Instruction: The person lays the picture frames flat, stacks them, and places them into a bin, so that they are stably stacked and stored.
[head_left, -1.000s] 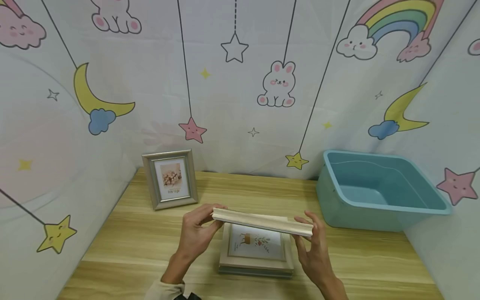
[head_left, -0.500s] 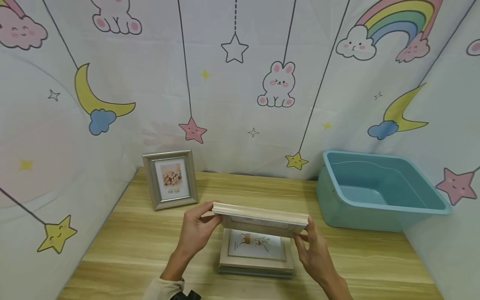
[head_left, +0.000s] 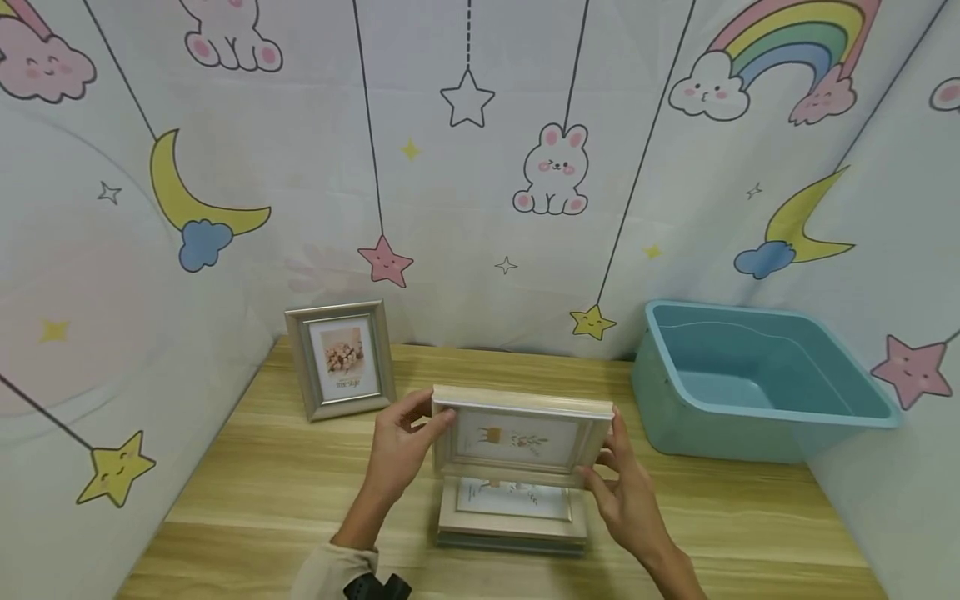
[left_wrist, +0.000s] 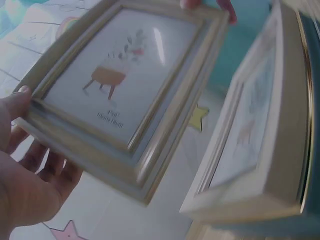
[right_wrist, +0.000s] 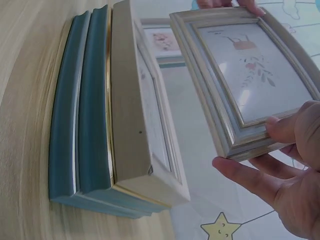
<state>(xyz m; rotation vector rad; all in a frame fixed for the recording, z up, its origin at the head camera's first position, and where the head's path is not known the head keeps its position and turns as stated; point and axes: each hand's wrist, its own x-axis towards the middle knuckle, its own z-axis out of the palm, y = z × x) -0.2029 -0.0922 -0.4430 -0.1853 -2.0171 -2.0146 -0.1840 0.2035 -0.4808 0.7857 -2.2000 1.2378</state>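
Both hands hold one beige picture frame point(head_left: 517, 437) by its two short ends, above a stack of frames. Its print of a brown pot on legs with leafy stems faces me, tilted upward. My left hand point(head_left: 397, 454) pinches the left end, thumb on the front, as the left wrist view also shows. At the other end my right hand point(head_left: 626, 492) grips, thumb on the front border point(right_wrist: 280, 127) and fingers behind. Below lies a cream frame point(head_left: 517, 525) with a similar print, on top of two teal frames point(right_wrist: 82, 110). The held frame hides the stack's far part.
A silver-beige frame point(head_left: 303, 367) with a flower print stands upright at the back left of the wooden table point(head_left: 247, 492). An open teal plastic tub point(head_left: 720, 433) stands at the back right. A patterned curtain point(head_left: 465, 183) closes off the back and sides.
The held frame has tipped from edge-on to showing its front, its upper edge rising slightly. Both hands have turned with it; the stack, standing frame and tub stay put.
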